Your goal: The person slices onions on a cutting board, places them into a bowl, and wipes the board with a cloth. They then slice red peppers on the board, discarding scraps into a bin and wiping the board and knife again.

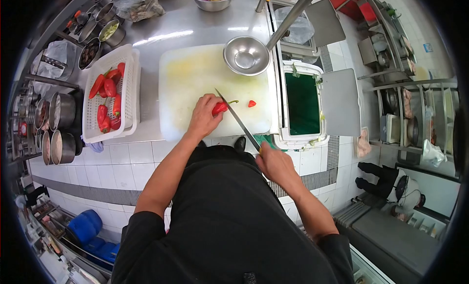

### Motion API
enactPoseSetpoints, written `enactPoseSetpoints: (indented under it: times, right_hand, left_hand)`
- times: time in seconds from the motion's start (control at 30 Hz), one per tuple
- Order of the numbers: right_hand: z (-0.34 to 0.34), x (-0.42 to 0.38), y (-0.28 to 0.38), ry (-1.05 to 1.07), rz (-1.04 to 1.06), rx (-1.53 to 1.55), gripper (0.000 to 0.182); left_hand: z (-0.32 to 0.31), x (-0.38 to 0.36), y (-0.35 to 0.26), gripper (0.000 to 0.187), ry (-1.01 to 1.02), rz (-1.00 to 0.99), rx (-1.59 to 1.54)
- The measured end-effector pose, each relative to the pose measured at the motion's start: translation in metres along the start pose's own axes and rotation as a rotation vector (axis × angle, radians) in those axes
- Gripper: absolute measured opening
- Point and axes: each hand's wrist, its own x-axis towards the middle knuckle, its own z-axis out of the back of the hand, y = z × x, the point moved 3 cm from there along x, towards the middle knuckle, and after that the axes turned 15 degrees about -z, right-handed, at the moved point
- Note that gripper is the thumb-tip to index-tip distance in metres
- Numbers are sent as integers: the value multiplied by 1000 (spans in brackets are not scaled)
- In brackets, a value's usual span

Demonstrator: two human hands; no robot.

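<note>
On the white cutting board (183, 84), my left hand (205, 115) is closed around a red pepper (220, 108), pressing it against the surface. The pepper's green stem points right. My right hand (275, 162) grips the handle of a long kitchen knife (243, 125), its blade slanting up and left across the stem end of the pepper. A small cut piece of red pepper (252, 104) lies to the right of the blade. At the board's upper right corner sits a metal bowl (246, 55) with nothing visible inside.
Left of the board, a white plastic basket (128, 96) holds several red peppers (110, 87). An open bin with a green inside (302, 105) stands just right of the board. Farther back is a metal bowl of cut vegetables (213, 4). Metal pots (62, 110) line the left shelf.
</note>
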Motion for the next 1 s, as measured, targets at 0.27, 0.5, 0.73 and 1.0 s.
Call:
enactPoseSetpoints:
  times: [0.27,0.5,0.73,1.0]
  right_hand:
    - [-62,69,11,-68,1,101,22]
    - [-61,5,-65,38,-103,1,29]
    - [-19,-13,-65,-36,-321,69,30]
    - [4,-7,-12,145,-147,145,32]
  left_hand:
    - [1,-2,0,39,-11,11,-12]
    - [23,-8,19,37,-143,217,125]
    - [12,2,15,42,-136,521,-264]
    - [7,-4,12,38,-212,402,-345]
